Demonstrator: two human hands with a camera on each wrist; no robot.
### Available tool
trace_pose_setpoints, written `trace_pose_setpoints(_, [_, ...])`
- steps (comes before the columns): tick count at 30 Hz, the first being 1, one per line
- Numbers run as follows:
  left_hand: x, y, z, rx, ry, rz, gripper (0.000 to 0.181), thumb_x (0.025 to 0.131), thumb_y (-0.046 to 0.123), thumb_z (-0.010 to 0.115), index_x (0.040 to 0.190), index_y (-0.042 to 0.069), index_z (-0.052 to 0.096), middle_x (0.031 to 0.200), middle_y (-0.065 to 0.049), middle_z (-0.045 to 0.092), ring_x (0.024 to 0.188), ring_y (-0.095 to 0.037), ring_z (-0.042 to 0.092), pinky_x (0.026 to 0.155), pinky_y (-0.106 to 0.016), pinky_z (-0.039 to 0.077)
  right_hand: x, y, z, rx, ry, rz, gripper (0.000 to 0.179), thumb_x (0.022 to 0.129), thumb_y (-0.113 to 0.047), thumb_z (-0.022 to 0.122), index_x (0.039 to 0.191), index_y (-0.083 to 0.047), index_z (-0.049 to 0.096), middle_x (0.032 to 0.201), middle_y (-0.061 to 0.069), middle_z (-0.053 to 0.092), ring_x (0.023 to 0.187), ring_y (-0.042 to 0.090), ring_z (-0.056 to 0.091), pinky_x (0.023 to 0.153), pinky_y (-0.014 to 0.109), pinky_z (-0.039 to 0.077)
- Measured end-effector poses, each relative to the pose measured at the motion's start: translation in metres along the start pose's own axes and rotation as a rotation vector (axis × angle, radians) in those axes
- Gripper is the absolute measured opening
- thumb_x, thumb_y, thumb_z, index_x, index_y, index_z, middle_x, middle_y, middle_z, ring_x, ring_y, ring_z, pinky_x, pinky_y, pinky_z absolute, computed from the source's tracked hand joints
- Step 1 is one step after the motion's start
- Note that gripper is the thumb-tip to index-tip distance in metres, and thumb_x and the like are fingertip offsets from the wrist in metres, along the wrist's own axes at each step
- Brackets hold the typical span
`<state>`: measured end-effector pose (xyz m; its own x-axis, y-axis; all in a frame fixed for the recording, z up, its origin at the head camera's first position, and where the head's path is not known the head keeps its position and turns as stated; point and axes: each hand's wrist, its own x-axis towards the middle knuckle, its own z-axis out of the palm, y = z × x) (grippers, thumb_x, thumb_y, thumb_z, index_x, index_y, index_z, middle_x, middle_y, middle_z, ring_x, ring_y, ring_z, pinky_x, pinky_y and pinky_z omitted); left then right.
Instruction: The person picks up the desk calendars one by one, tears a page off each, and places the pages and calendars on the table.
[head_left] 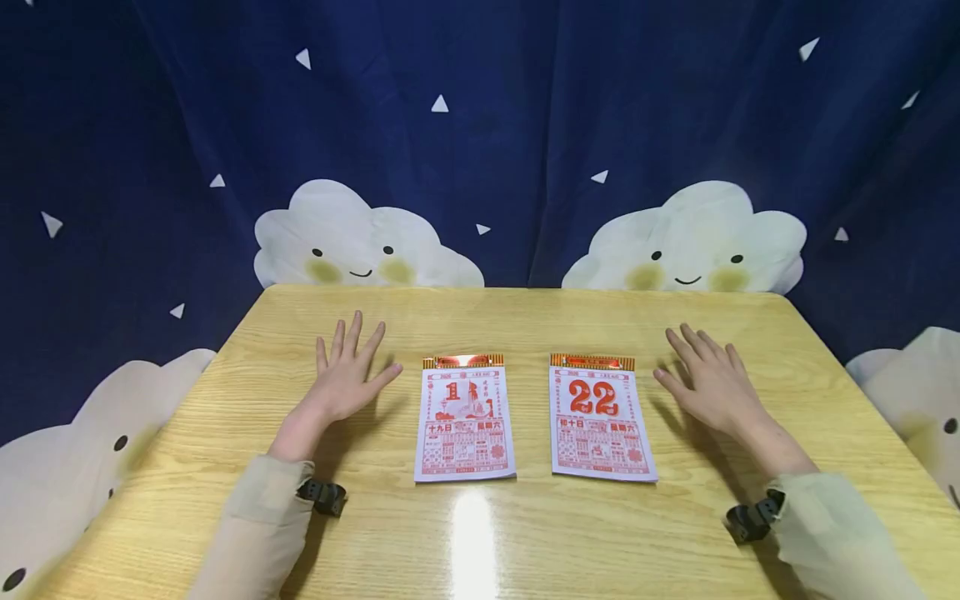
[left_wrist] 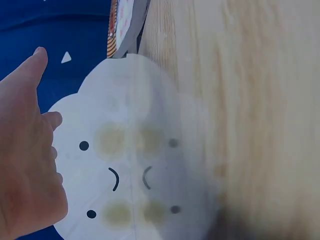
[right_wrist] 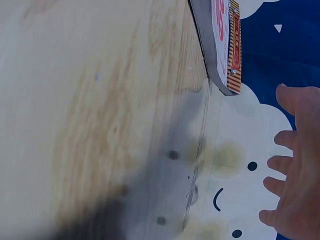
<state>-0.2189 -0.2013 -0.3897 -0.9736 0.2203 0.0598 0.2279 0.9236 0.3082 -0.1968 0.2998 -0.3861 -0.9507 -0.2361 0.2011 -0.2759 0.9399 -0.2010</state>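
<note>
On the wooden table (head_left: 525,325), between the hands: left calendar (head_left: 465,437) and right calendar (head_left: 603,442), lying flat, apart. Probably light, firm as blocks; top sheets likely fragile. Best grasped by opposite side edges, sparing the shiny, perhaps slippery far header strips (head_left: 592,362). Left hand (head_left: 345,382) and right hand (head_left: 708,387) outboard, palms down, fingers spread, holding nothing.

The left calendar pad (head_left: 465,425) is a thick block of white paper with red print and a shiny red-and-gold band along its top, and its page shows a red 1 beside a picture. The right calendar pad (head_left: 602,429) is of the same kind, but shows a large 22. Both lie face up on the surface (head_left: 525,321), near each other but not touching.
</note>
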Motion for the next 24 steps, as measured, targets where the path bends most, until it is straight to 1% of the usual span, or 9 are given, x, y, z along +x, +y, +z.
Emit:
trace_pose_setpoints(4, [-0.001, 0.002, 0.0, -0.005, -0.006, -0.005, 0.077, 0.088, 0.064, 0.031, 0.147, 0.022, 0.007, 0.151, -0.011, -0.014, 0.136, -0.034, -0.018, 0.103, -0.06, -0.018, 0.002, -0.003, -0.001, 0.004, 0.008, -0.015, 0.069, 0.092, -0.046, 0.043, 0.143, -0.005, 0.024, 0.144, 0.027, 0.023, 0.128, 0.048, 0.022, 0.101, 0.067, 0.01])
trace_pose_setpoints(13, [-0.004, 0.002, 0.0, -0.033, 0.0, -0.005, 0.075, 0.088, 0.064, 0.03, 0.147, 0.023, 0.009, 0.153, -0.01, -0.005, 0.137, -0.034, -0.014, 0.106, -0.059, -0.013, 0.008, -0.014, -0.001, 0.033, 0.009, -0.03, 0.066, 0.092, -0.041, 0.045, 0.142, -0.002, 0.027, 0.142, 0.027, 0.027, 0.127, 0.048, 0.025, 0.103, 0.064, 0.013])
trace_pose_setpoints(19, [-0.004, 0.002, 0.001, -0.07, 0.01, 0.0, 0.076, 0.088, 0.063, 0.031, 0.147, 0.019, 0.011, 0.153, -0.012, -0.002, 0.138, -0.035, -0.009, 0.107, -0.058, -0.011, 0.014, -0.022, 0.0, 0.062, 0.009, -0.056, 0.064, 0.092, -0.038, 0.048, 0.141, -0.002, 0.028, 0.142, 0.026, 0.029, 0.125, 0.048, 0.028, 0.103, 0.063, 0.017])
trace_pose_setpoints(24, [-0.006, 0.002, 0.003, -0.119, -0.011, -0.011, 0.077, 0.089, 0.062, 0.03, 0.147, 0.016, 0.01, 0.152, -0.015, 0.0, 0.138, -0.037, -0.005, 0.108, -0.057, -0.008, 0.02, -0.031, 0.0, 0.112, 0.015, -0.05, 0.064, 0.092, -0.037, 0.047, 0.142, -0.003, 0.027, 0.142, 0.025, 0.029, 0.125, 0.049, 0.029, 0.103, 0.061, 0.02])
